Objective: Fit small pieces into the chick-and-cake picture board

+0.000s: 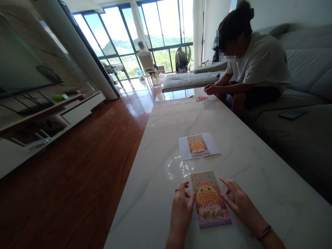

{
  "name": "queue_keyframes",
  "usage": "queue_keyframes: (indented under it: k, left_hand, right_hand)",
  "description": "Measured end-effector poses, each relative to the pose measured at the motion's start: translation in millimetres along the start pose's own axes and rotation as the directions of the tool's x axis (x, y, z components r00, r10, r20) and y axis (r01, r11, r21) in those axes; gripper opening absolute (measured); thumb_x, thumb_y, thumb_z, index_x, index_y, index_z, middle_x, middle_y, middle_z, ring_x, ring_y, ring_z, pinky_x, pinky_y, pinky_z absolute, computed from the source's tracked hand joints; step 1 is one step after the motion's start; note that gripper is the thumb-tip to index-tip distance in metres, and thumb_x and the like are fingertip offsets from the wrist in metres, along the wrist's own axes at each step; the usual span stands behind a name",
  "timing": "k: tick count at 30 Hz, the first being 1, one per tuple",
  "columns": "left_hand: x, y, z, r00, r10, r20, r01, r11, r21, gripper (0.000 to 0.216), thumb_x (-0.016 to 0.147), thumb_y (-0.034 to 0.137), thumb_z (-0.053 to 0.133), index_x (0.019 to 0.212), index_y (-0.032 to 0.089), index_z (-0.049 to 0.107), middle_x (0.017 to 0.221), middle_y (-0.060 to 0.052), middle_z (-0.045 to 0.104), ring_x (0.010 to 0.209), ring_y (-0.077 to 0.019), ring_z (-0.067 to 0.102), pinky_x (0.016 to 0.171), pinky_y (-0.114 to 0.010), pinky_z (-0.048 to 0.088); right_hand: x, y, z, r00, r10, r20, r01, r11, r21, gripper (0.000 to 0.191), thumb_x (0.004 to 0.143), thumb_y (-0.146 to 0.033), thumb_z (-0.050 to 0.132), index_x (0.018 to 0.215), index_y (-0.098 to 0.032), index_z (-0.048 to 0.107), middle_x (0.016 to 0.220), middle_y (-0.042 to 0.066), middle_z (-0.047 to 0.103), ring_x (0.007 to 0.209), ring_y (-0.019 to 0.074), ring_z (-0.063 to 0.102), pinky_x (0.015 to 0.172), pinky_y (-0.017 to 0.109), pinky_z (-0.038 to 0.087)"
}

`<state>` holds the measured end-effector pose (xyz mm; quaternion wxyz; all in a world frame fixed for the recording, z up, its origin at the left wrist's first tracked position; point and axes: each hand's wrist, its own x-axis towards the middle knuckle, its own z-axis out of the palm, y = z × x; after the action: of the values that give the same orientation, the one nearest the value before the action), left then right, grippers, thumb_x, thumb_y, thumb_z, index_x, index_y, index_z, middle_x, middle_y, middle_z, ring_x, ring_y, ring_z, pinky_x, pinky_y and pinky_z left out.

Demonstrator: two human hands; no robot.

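Note:
A jigsaw puzzle (207, 197) with its pieces joined into an upright rectangle lies flat on the white marble-look table (155, 173). Its picture shows a yellow character with a pink hat above a cake. Along the puzzle's left edge is my left hand (181, 204), wearing a ring, fingers apart and slightly curled. My right hand (237, 200), with a band at the wrist, is at the right edge, fingers stretched out. Neither hand grasps anything; whether the fingertips touch the puzzle's edges I cannot tell. Beyond it lies a printed reference sheet (198, 146) with the same picture.
At the far end, a person (256, 65) on the grey sofa (306, 79) leans over small colourful pieces (201, 99). A phone (293, 114) rests on the sofa. Another person sits on a chair (146, 62) by the windows. Wooden floor (103, 148) borders the table's left side.

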<state>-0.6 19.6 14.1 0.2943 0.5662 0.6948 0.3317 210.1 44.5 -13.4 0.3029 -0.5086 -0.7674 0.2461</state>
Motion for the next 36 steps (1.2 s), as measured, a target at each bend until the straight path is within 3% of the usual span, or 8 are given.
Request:
queue_keyframes:
  k: [10, 13, 15, 17, 19, 23, 36]
  left_hand:
    - [1.9, -0.6, 0.2, 0.999, 0.032, -0.004, -0.032, 0.999, 0.029, 0.026, 0.076, 0.024, 0.045, 0.101, 0.016, 0.047, 0.092, -0.006, 0.055, 0.068, -0.0131, 0.055, 0.07, -0.032, 0.046]
    - [-1.6, 2.1, -2.1, 0.999, 0.036, 0.028, -0.038, 0.997, 0.074, 0.021, 0.074, 0.02, 0.047, 0.095, 0.017, 0.049, 0.089, -0.005, 0.056, 0.065, -0.0118, 0.054, 0.068, -0.031, 0.045]
    - [-4.7, 3.9, -4.3, 0.993, 0.042, 0.112, -0.054, 0.993, 0.106, 0.012, 0.074, 0.02, 0.049, 0.085, 0.017, 0.05, 0.083, -0.004, 0.057, 0.063, -0.0113, 0.053, 0.065, -0.028, 0.044]
    - [-5.1, 3.0, -4.4, 0.97, 0.067, 0.235, -0.099, 0.987, 0.129, 0.005, 0.074, 0.023, 0.051, 0.073, 0.017, 0.05, 0.073, -0.002, 0.057, 0.064, -0.0118, 0.052, 0.063, -0.027, 0.042]
    - [-3.9, 0.0, -2.4, 0.946, 0.066, 0.317, -0.118, 0.982, 0.147, 0.009, 0.073, 0.025, 0.052, 0.069, 0.018, 0.05, 0.069, -0.001, 0.057, 0.063, -0.0119, 0.051, 0.06, -0.026, 0.04]
    - [-3.6, -2.4, 0.0, 0.918, 0.044, 0.395, -0.118, 0.979, 0.165, 0.004, 0.072, 0.02, 0.052, 0.069, 0.018, 0.05, 0.068, 0.0, 0.056, 0.062, -0.0108, 0.05, 0.056, -0.024, 0.038]
    - [-5.7, -1.7, 0.0, 0.924, 0.074, 0.376, -0.155, 0.969, 0.19, 0.004, 0.073, 0.017, 0.049, 0.07, 0.018, 0.051, 0.07, 0.0, 0.058, 0.064, -0.0108, 0.051, 0.056, -0.023, 0.038]
  right_hand:
    - [2.1, 3.8, 0.8, 0.999, -0.041, 0.012, 0.042, 0.997, -0.058, 0.042, 0.081, -0.022, 0.04, 0.123, -0.023, 0.039, 0.107, 0.007, 0.052, 0.078, 0.0143, 0.057, 0.073, 0.029, 0.049]
    - [0.5, -2.6, -7.3, 0.999, -0.022, 0.038, 0.025, 0.995, -0.095, 0.031, 0.081, -0.022, 0.041, 0.111, -0.018, 0.048, 0.099, 0.007, 0.054, 0.072, 0.0131, 0.056, 0.072, 0.028, 0.047]
    - [-1.1, -8.9, -14.8, 0.997, 0.008, 0.076, 0.003, 0.99, -0.14, 0.018, 0.082, -0.024, 0.041, 0.087, -0.017, 0.057, 0.084, 0.005, 0.056, 0.066, 0.0127, 0.053, 0.067, 0.027, 0.045]
    - [-0.6, -11.9, -19.6, 0.994, 0.03, 0.105, -0.007, 0.978, -0.21, 0.02, 0.081, -0.026, 0.043, 0.067, -0.017, 0.053, 0.07, 0.003, 0.053, 0.062, 0.0133, 0.05, 0.062, 0.026, 0.041]
    - [0.9, -11.4, -21.0, 0.989, 0.038, 0.143, -0.003, 0.971, -0.238, 0.021, 0.079, -0.026, 0.046, 0.06, -0.017, 0.049, 0.065, 0.002, 0.05, 0.059, 0.0119, 0.047, 0.059, 0.025, 0.037]
    - [0.7, -12.2, -22.0, 0.972, 0.043, 0.229, 0.008, 0.975, -0.22, 0.022, 0.077, -0.023, 0.047, 0.055, -0.017, 0.044, 0.061, 0.0, 0.046, 0.056, 0.0095, 0.043, 0.056, 0.023, 0.033]
    - [-1.3, -10.4, -24.3, 0.97, 0.045, 0.241, 0.011, 0.974, -0.226, 0.022, 0.077, -0.022, 0.043, 0.056, -0.018, 0.045, 0.06, 0.0, 0.046, 0.055, 0.0096, 0.043, 0.055, 0.024, 0.033]
